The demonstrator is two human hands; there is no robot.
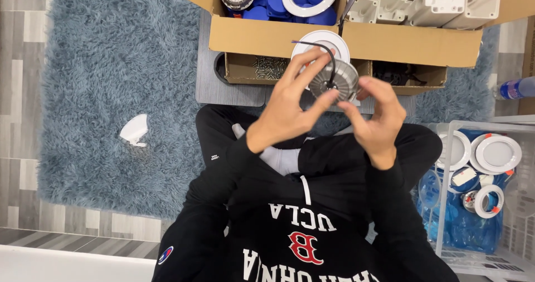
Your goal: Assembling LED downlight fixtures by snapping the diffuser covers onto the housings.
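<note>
Both hands are gripping a finned metal lamp body [333, 79] at centre: left hand [287, 106] fingers pinching its rim, right hand [376, 117] fingertips pressing its 4 o'clock edge. Its black wire [326, 50] is hanging loose, so assembly looks unfinished; finished white lamps [490, 154] are sitting in the clear bin [446, 204] at 4 o'clock.

- A shaggy blue rug [111, 81] covered the wood floor [22, 48].
- A crumpled white scrap [134, 130] lay on the rug.
- An open cardboard box [278, 37] held blue caps [273, 3], white brackets [440, 3] and screws [270, 67].
- A clear plastic bin [446, 215] at the right held white rings [497, 154].
- A bottle [515, 88] lay near the bin.
</note>
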